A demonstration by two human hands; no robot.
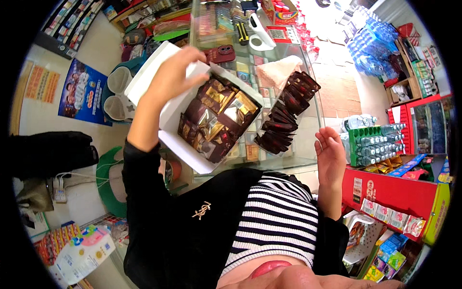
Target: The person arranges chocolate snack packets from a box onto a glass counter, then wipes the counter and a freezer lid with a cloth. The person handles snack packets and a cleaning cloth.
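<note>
Reaching over the white box [182, 153], your left hand [174, 74] is nearer, loosely open, contact unclear; your open right hand [332, 155] lies well right.

A wide fisheye camera on a person's head looks steeply down over a glass counter [302, 153] in the upper centre of the frame. The wearer's striped top [273, 216] fills the lower centre at close range, with the left hand [174, 77] left of centre and the right hand [330, 150] right of centre, both near the lens. Bottle packs [373, 48] sit farther off at upper right, and the view's round edge leaves the corners black.
</note>
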